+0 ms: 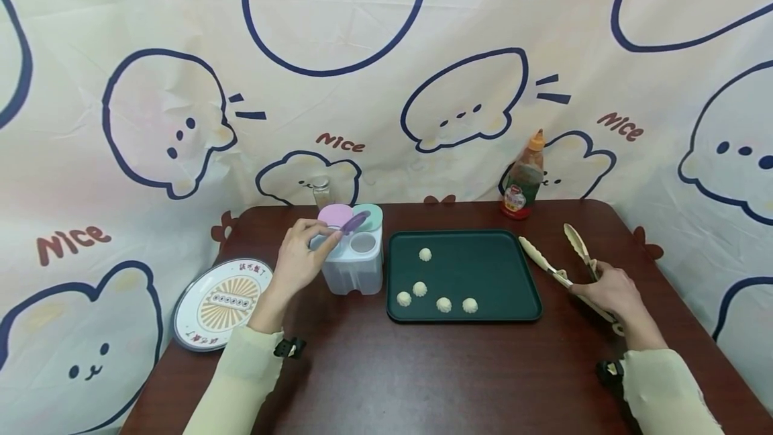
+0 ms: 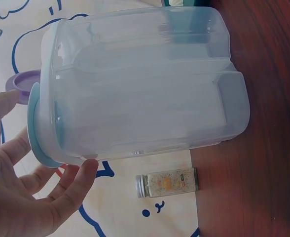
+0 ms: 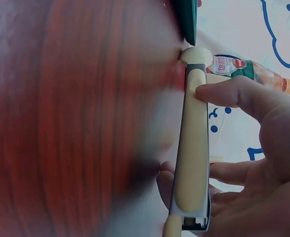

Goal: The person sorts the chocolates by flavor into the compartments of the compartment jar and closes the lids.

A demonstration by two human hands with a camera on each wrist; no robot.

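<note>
In the head view my left hand (image 1: 304, 254) is over the left side of a translucent storage container (image 1: 353, 277) with several round lids. Its thumb and a finger pinch a raised, tilted purple lid (image 1: 355, 221); an uncovered round opening (image 1: 363, 243) shows below it. In the left wrist view the purple lid (image 2: 24, 86) is at the thumb tip, and other fingers spread near a light blue lid (image 2: 39, 126). My right hand (image 1: 612, 291) grips cream-tipped tongs (image 1: 558, 275), their arms spread apart. The right wrist view shows the thumb on one tong arm (image 3: 190, 143).
A dark green tray (image 1: 483, 260) bearing several small cream balls (image 1: 443, 305) lies right of the container. A white patterned plate (image 1: 205, 327) is at the left edge. Behind stand a small seasoning jar (image 1: 321, 193) and an orange-capped sauce bottle (image 1: 522, 186), close to the cloth backdrop.
</note>
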